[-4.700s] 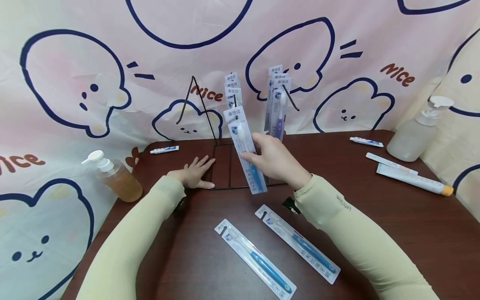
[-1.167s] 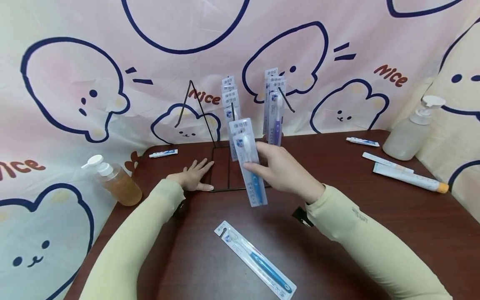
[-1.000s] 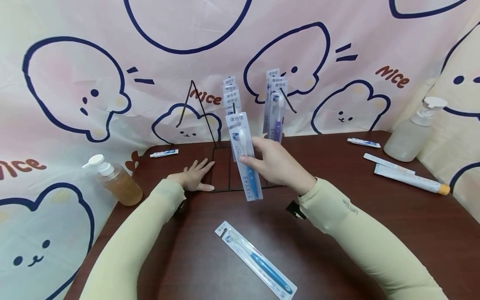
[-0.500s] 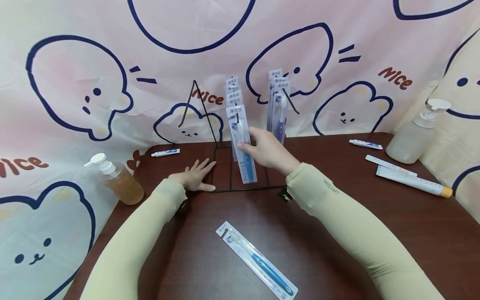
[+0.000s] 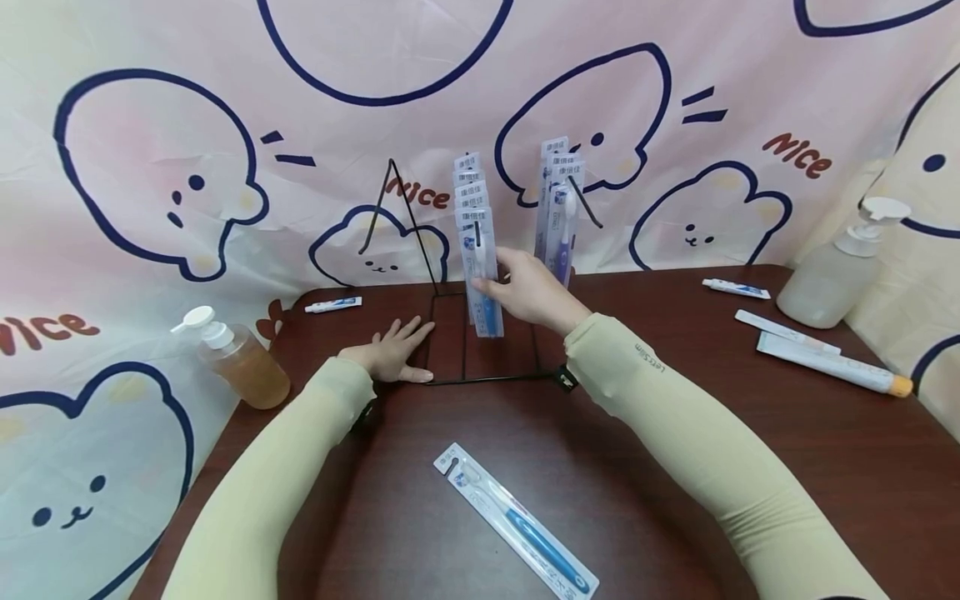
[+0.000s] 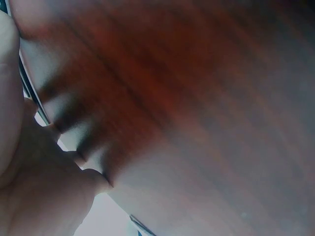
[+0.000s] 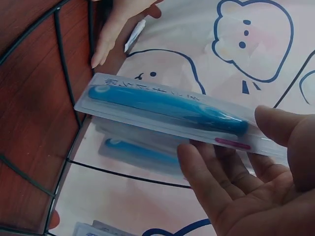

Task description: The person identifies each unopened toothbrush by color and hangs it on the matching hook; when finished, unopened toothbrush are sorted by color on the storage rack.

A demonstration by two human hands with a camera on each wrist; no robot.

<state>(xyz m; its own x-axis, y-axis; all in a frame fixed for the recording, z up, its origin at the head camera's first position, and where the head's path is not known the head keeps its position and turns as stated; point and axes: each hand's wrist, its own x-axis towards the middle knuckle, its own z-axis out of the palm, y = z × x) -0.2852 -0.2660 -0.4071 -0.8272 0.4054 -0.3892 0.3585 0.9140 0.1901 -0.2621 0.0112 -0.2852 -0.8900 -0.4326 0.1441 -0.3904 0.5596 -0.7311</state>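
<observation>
My right hand (image 5: 534,287) pinches the edge of a packaged blue toothbrush (image 5: 489,317), thumb on one side and fingers on the other. This pack hangs frontmost in a row of similar packs on the middle hook of a black wire rack (image 5: 495,379); the hook tip pokes out before its card. In the right wrist view the blue handle (image 7: 162,108) shows through clear plastic, another pack behind it. My left hand (image 5: 392,354) lies on the table with fingers spread and straight, at the rack base's left side. Another packaged blue toothbrush (image 5: 517,521) lies on the table nearer me.
Packs with purple toothbrushes (image 5: 564,233) hang on the rack's right hook; its left hook (image 5: 369,227) is bare. An amber pump bottle (image 5: 243,367) stands left, a whitish pump bottle (image 5: 828,279) right. Small toothpaste tubes (image 5: 333,305) and a larger tube (image 5: 825,362) lie around.
One of two packs on the table was picked up by my right hand and carried forward onto the middle hook, then slid back along it. My left hand has stayed put.
</observation>
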